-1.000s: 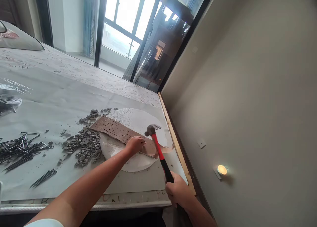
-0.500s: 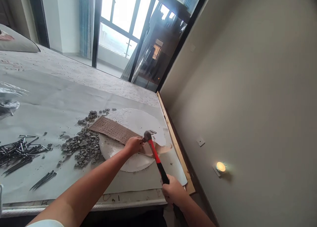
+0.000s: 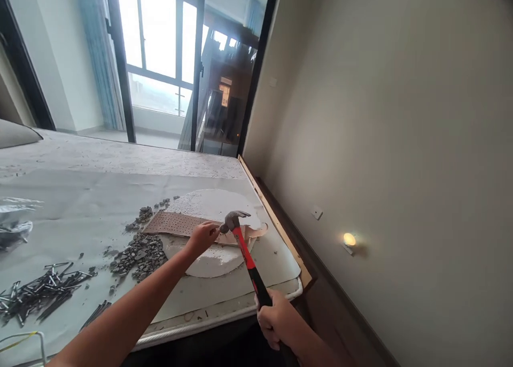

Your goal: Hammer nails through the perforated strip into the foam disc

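**Fingers Too Near to the Hammer Head**

The right hand [image 3: 278, 316] has its grip closed around the black handle of the hammer [image 3: 247, 260], close to the near right corner of the bed [image 3: 120, 148]. The metal head is over the strip [image 3: 172, 224], just beside the fingertips of the left hand [image 3: 203, 236]. Whether the head touches anything there, I cannot tell. The left hand's grip is curled above the strip, but its fingertips are too small to read, so I cannot say if they pinch something.

The strip, full of small holes, lies across the white disc [image 3: 224, 204], toward the right edge of the bed. Its left end reaches to the stones [image 3: 138, 255], and at its right end a thin piece curls up. Nails [image 3: 48, 289] lie in a heap toward the left part of the near edge.

In my judgement, the first danger is for the left fingers: a blow only slightly off line could hit them, because they are so near to the head. The second is the support. A bed probably yields under a blow, so the strip could jump or tilt, and the disc, if it is brittle, could crack. Strong shaking could also make stones roll across the sheet [image 3: 100, 190].
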The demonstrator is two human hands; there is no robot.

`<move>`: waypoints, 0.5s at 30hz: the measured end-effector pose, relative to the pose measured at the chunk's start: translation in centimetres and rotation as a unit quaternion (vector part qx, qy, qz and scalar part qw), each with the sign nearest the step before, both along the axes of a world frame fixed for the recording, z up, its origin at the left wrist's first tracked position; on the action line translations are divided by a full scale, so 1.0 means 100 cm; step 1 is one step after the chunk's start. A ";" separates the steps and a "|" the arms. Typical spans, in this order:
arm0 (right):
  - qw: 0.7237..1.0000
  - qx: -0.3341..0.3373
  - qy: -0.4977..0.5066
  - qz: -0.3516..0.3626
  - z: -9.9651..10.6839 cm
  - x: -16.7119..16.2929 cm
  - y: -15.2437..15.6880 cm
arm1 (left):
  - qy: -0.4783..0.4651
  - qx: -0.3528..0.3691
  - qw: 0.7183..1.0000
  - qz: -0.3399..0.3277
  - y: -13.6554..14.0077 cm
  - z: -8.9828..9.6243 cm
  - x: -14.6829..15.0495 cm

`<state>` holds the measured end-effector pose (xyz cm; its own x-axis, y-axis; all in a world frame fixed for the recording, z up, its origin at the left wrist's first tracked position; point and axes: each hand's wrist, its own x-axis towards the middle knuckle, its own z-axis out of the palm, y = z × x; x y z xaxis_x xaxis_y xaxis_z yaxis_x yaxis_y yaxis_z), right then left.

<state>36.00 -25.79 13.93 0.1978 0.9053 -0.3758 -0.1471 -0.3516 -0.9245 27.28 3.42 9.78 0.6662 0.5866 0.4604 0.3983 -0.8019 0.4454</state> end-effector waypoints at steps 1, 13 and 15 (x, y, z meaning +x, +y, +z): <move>1.000 0.004 0.011 0.004 -0.002 -0.008 -0.006 | 0.011 0.006 1.000 -0.001 -0.008 0.004 -0.010; 1.000 0.025 0.010 0.011 0.030 -0.098 -0.055 | 0.088 0.026 0.996 0.022 -0.058 0.044 -0.140; 0.998 0.050 -0.042 -0.026 0.040 -0.105 -0.055 | 0.091 0.022 0.995 0.016 -0.062 0.051 -0.157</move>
<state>25.54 -31.29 17.94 0.2730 0.9250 -0.2642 -0.0838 -0.2507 -0.9644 11.60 -2.78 14.90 0.7224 0.5906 0.3596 0.4951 -0.8049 0.3271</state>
